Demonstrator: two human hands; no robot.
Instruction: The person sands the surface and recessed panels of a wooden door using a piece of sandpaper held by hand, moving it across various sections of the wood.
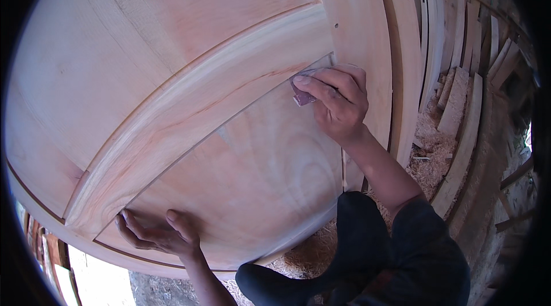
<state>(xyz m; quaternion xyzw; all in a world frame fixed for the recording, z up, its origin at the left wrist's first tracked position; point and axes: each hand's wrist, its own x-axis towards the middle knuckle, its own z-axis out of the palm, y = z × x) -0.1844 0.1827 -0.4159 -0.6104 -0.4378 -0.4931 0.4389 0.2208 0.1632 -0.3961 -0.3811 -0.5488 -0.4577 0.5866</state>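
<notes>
A large pale wooden panel door [252, 157] fills most of the view, with grooves framing its sunken panels and a broad curved rail [201, 88] across it. Near the upper right corner of the nearer panel, my right hand [341, 96] pinches a folded piece of dark reddish sandpaper [303, 97] against the rail's straight edge. My left hand [158, 232] rests at the left end of that same panel, fingers spread on the wood and holding nothing. The palm side of the right hand is hidden.
Long wooden boards [459, 19] stand and lie along the right side. Wood shavings [427, 142] cover the ground beside them and under the door's near edge. My dark-clothed knees [361, 220] are close to that edge. More wood pieces [54, 254] are at the lower left.
</notes>
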